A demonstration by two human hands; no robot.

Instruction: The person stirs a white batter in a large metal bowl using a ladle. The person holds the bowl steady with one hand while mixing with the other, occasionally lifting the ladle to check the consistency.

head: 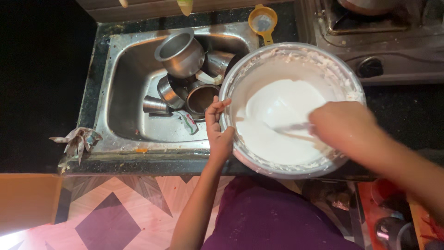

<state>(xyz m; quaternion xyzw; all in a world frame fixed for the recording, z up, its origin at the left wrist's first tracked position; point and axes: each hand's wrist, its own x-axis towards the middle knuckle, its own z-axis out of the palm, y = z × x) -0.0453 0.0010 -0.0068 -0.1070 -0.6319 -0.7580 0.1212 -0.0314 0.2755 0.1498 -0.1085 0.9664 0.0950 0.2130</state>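
the left hand grips the rim of the large round steel bowl of white batter on the dark counter, beside the steel sink; the right hand is closed around a blurred stirring utensil in the batter.

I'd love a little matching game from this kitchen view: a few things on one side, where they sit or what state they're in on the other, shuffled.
Things:
1. large steel bowl
2. yellow strainer
3. steel pots
4. crumpled rag

Places or states:
A. piled inside the sink
B. on the counter's left front corner, beside the sink
C. holding white batter, left hand on its rim, right hand over it
D. on the counter behind the bowl, near the stove

Pairs: 1-C, 2-D, 3-A, 4-B
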